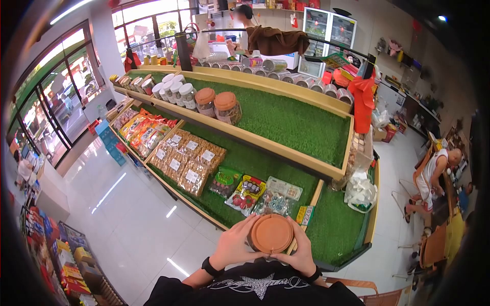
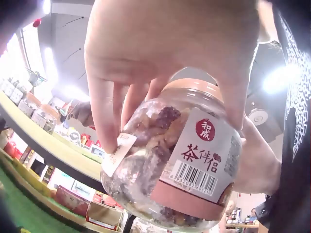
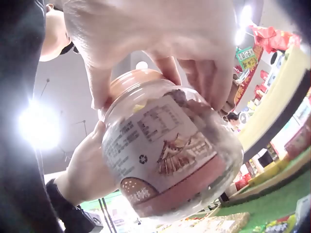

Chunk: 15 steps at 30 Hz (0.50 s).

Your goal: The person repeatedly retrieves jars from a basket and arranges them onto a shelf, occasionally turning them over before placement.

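Observation:
Both hands hold a clear plastic jar [image 2: 160, 160] with an orange lid [image 1: 272, 233], close in front of the body. My left hand [image 1: 236, 244] grips its left side and my right hand [image 1: 302, 251] its right side, thumbs at the near edge. Dark, chunky dried pieces show through the wall in the left wrist view. A printed label [image 2: 199, 160] with a barcode wraps the jar, and a small white sticker [image 2: 119, 154] is by the left fingers. In the right wrist view another face of the label [image 3: 165, 145] carries fine text and a drawing.
A tiered wooden stand lined with green turf [image 1: 291, 127] spreads ahead. Two similar orange-lidded jars [image 1: 227, 108] stand on its upper tier beside white-lidded jars [image 1: 187, 96]. Packaged snacks [image 1: 190, 158] and bags [image 1: 246, 194] lie lower. A person [image 1: 434, 176] is at the right.

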### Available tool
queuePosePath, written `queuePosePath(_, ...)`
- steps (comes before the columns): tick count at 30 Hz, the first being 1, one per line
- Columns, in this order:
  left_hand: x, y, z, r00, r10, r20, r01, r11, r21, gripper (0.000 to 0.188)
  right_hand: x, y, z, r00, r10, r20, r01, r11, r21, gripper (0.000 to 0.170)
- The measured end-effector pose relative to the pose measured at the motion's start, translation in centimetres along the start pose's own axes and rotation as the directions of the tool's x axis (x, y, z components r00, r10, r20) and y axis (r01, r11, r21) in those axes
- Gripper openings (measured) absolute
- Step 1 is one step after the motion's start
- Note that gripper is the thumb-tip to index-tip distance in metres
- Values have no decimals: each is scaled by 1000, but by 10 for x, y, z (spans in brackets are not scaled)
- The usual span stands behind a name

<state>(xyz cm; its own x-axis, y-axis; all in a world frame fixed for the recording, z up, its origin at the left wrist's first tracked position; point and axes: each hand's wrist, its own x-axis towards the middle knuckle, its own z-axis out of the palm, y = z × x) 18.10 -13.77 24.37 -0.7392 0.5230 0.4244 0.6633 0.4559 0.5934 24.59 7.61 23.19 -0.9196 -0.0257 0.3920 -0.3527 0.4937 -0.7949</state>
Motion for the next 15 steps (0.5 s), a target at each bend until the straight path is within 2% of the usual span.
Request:
queuePosePath(4, 18, -14, 10, 997, -80, -6, 80, 995, -66, 96, 24, 12, -3, 1000, 13, 27, -9, 993, -119, 100)
queuePosePath(5, 22, -20, 11, 996, -85, -2, 85, 994, -69, 96, 30, 13, -2, 999, 18, 30, -15, 993, -118, 100)
queuePosePath(7, 33, -30, 11, 996, -73, -41, 71, 997, -38, 98, 45, 14, -1, 980, 164, 115, -158, 986, -60, 101)
queuePosePath(11, 55, -56, 5, 990, -138, -7, 137, 985, -110, 100, 78, 24, 12, 972, 191, 138, -192, 981, -11, 100)
queuePosePath(13, 67, -77, 5, 981, -190, -38, 175, 952, -252, 103, 97, 25, 21, 993, 93, 73, -85, 990, -111, 102)
queuePosePath(15, 87, -96, -6, 989, -148, -12, 140, 959, -246, 105, 120, 20, 29, 998, 49, 35, -43, 986, -161, 103)
